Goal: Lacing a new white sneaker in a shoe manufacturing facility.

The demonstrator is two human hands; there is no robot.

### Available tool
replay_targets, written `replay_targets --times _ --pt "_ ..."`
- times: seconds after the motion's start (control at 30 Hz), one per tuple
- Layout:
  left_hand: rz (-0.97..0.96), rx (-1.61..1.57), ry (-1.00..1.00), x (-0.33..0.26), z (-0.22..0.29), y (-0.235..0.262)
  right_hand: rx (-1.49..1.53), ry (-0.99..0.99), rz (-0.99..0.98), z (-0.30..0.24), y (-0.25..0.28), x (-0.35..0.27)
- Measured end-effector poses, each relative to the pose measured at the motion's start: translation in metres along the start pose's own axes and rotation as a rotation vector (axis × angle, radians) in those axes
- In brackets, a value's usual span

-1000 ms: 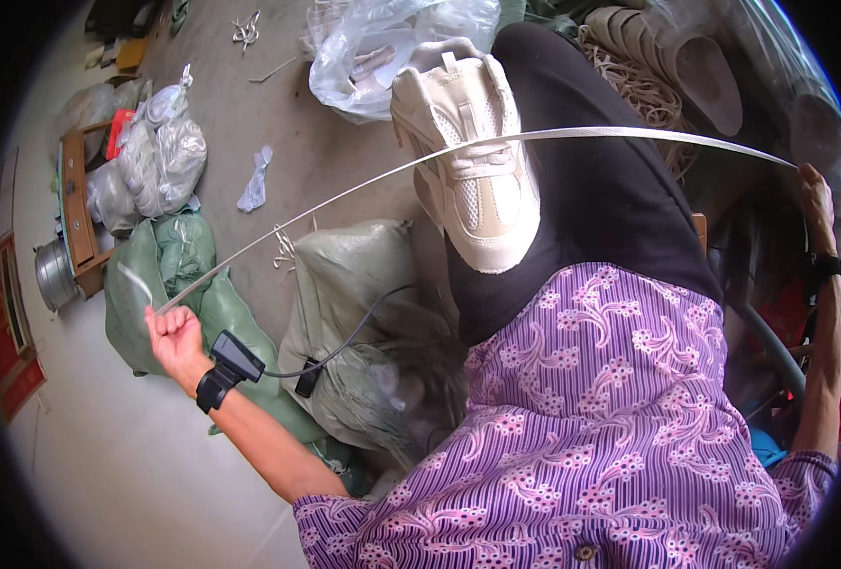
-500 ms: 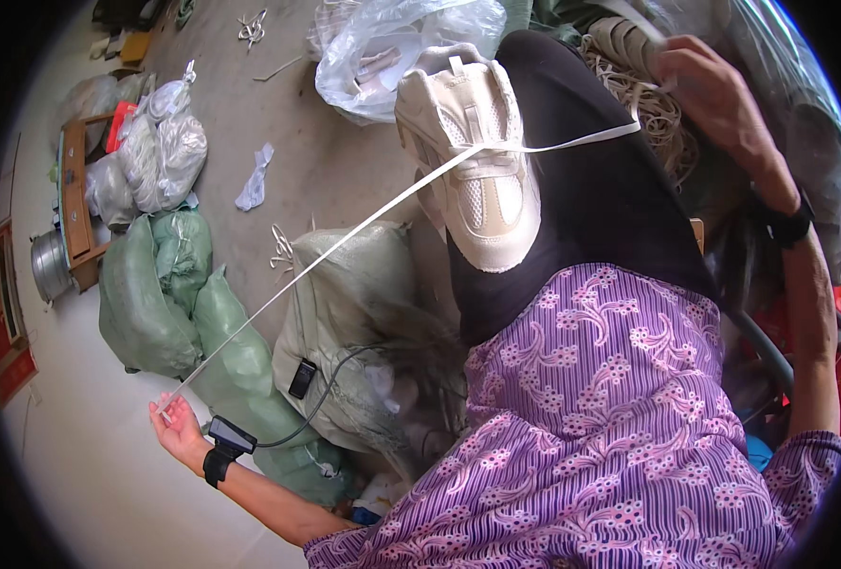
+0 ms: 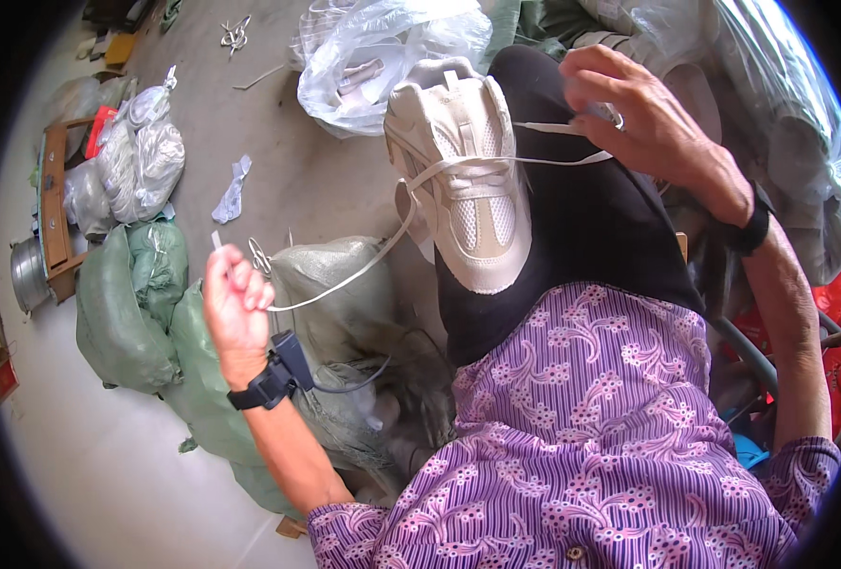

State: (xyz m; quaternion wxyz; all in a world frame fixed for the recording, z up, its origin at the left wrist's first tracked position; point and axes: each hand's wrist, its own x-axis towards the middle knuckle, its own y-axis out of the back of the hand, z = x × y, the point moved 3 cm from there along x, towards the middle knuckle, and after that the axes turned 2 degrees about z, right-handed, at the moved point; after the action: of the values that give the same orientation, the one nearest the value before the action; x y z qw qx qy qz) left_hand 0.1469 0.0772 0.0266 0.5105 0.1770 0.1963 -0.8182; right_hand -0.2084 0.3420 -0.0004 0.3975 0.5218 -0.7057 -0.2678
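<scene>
A beige and white sneaker (image 3: 501, 254) with mesh panels rests on my dark-trousered thigh, toe toward me. A white shoelace (image 3: 352, 277) crosses its tongue and runs out to both sides. Left of the shoe, my left hand (image 3: 237, 305) is closed around one length, its tip poking up above the fingers. That side of the lace sags in a curve. To the right of the shoe, my right hand (image 3: 640, 123) pinches the other length, and a lace tip points from it toward the shoe. The right fingertips are partly hidden.
A clear plastic bag (image 3: 383, 90) with pale pieces inside lies beyond the shoe. Green woven sacks (image 3: 117, 318) and a pale sack (image 3: 330, 275) stand at left. Clear plastic-wrapped goods (image 3: 790, 114) fill the far right. A white scrap (image 3: 233, 190) lies on the floor.
My left hand has come in toward the shoe, and the lace there has gone from taut to slack. My right hand has moved left, closer to the shoe.
</scene>
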Motion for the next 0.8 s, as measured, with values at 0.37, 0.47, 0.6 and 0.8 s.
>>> replay_targets --times 0.37,0.47,0.6,0.8 --pt "-0.212 0.522 -0.172 0.019 -0.056 -0.132 -0.28 -0.042 -0.093 -0.014 -0.033 0.018" --pt "-0.267 0.57 -0.274 0.021 -0.066 -0.146 -0.062 -0.022 -0.033 -0.016 -0.032 0.015" --pt "-0.268 0.622 -0.317 0.024 -0.074 -0.151 -0.019 0.01 0.059 -0.021 -0.042 0.012" --pt "-0.26 0.643 -0.336 0.02 -0.073 -0.155 -0.113 -0.034 0.059 -0.019 -0.044 0.012"
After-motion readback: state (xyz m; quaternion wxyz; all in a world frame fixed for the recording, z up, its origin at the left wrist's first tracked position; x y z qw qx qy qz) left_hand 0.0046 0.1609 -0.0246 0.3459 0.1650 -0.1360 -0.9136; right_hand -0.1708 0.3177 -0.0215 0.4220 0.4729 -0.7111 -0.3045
